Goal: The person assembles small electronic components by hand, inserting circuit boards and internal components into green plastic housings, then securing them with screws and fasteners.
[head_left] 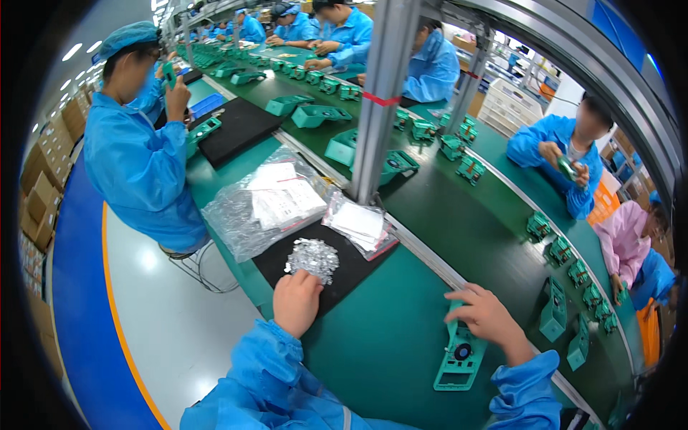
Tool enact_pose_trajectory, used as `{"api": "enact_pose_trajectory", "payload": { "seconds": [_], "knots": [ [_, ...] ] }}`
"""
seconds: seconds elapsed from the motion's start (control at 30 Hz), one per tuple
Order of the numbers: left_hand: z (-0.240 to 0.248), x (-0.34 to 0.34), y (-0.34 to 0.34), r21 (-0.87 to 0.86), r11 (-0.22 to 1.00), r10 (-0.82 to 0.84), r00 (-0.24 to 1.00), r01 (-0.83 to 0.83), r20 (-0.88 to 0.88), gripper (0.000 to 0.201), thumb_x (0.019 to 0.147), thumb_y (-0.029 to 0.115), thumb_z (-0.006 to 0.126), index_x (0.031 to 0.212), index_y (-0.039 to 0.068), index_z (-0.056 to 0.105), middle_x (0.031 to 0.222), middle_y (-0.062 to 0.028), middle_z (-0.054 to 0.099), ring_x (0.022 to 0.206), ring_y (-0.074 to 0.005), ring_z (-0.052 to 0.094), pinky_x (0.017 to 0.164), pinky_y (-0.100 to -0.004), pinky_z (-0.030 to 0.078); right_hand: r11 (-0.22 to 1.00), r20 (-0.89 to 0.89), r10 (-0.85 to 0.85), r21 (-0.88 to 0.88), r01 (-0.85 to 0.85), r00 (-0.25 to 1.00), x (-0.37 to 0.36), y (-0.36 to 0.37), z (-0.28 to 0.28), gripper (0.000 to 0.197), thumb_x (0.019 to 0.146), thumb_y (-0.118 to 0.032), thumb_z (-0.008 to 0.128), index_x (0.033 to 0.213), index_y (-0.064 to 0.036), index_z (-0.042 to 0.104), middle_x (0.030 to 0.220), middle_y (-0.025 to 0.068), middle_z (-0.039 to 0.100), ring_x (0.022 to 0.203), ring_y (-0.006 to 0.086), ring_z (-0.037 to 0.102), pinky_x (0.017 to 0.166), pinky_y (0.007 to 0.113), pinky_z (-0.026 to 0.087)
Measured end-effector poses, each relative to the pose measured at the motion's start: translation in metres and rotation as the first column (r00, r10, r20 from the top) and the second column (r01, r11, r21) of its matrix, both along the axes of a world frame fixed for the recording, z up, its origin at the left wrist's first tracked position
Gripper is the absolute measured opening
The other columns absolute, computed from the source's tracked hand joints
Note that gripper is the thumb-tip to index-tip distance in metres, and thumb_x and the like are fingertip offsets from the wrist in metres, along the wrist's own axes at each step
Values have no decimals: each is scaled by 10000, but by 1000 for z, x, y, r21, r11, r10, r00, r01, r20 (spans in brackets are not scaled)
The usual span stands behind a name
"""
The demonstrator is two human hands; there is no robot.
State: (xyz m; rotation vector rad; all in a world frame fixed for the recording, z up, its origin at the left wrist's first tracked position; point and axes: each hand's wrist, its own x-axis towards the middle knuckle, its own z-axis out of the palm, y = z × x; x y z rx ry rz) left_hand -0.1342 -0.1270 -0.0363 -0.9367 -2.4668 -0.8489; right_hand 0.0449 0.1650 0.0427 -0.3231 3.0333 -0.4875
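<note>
My left hand (297,301) reaches to the near edge of a heap of small silver metal pieces (313,259) on a black mat (345,278). Its fingers are bunched together at the heap, and whatever is between them is hidden. Under my right hand (489,319) lies a long green plastic housing (459,364) with a round black part and a rectangular opening. The right fingers curl over its far end, which they partly cover. The housing rests on the green bench top (373,351) beside the conveyor's metal rail.
Plastic bags with white papers (283,193) and a smaller bag (358,221) lie beyond the heap. A metal post (383,100) stands at the rail. Green housings (553,309) and small green assemblies (559,251) sit on the conveyor (444,229). Co-workers in blue sit around.
</note>
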Motion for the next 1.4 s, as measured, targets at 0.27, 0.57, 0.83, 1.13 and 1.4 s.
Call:
{"api": "enact_pose_trajectory", "payload": {
  "seconds": [0.27, 0.57, 0.83, 1.13, 1.4],
  "knots": [
    [37, 71, 36, 419, 801, -597, 524, 427, 607, 25, 770, 36, 587, 791, 38, 574, 753, -79, 546, 710, -221, 539, 624, -310, 428, 978, -563, -208, -127, 165, 800, 60, -88, 4, 245, 678, -130, 690, 918, -109, 639, 933, 53, 599, 758, 212, 586, 632, 322, 470],
    [2, 163, 75, 742, 545, -728, -218, 391, 650, 105, 875, 158, 557, 913, 64, 585, 781, 28, 485, 640, -44, 386, 565, -191, 325, 881, -448, -467, -312, 355, 763, 121, -116, -27, 153, 709, -35, 662, 842, -20, 585, 793, 71, 587, 650, 197, 576, 538, 271, 459],
    [15, 165, 83, 529, 466, -762, 19, 710, 647, 172, 846, 165, 581, 973, 49, 575, 951, -40, 545, 822, -130, 525, 694, -272, 419, 868, -425, -486, -137, 477, 764, 127, -77, -17, 118, 673, -71, 651, 765, -73, 577, 904, 63, 569, 887, 265, 513, 804, 413, 404],
    [-22, 171, 121, -315, 65, -992, 96, 947, 84, 619, 794, 376, 539, 1253, -21, 416, 1388, -176, 309, 1257, -256, 352, 1060, -392, 253, 892, -165, -326, 272, 360, 931, 47, -11, -19, 92, 675, -151, 667, 648, -89, 605, 1349, 7, 350, 1311, 335, 207, 867, 734, 233],
    [-29, 171, 118, -213, 65, -988, 92, 975, 121, 638, 817, 437, 508, 1244, -29, 425, 1395, -183, 293, 1262, -251, 345, 1060, -385, 253, 879, -113, -353, 300, 371, 929, 33, -2, -22, 107, 682, -164, 656, 609, -102, 608, 1327, -28, 373, 1294, 342, 236, 874, 710, 274]
  ]
}}
